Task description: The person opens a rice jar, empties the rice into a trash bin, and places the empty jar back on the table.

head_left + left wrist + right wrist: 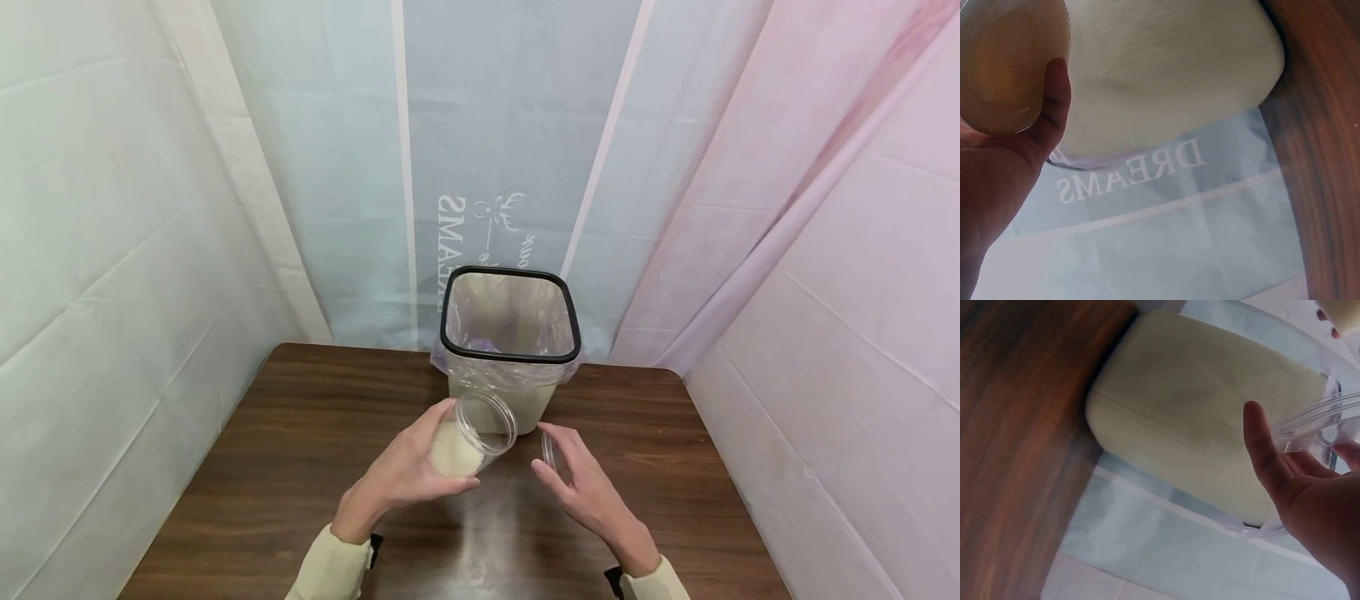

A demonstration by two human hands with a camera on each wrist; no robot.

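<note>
On my feed, the left hand (408, 468) was curled round a clear jar (480, 432) of pale contents, tilted, in front of the bin (534, 407) and partly hiding its wall. Apart from it, the right hand (588, 486) pinched a clear lid (551, 451). The bag-lined bin stood on the wooden table (322, 433), blocking some backdrop (487, 108) lettering.

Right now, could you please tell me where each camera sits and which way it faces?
Head: on the head, looking forward and down at bin, jar and lid; left fingers, right fingers and both sleeves show.
Left wrist: on that wrist, looking past the jar at the bin; left fingers and left palm show.
Right wrist: likewise, looking past the lid at the bin; right fingers and right palm show.
Both wrist views share bin and table.
</note>
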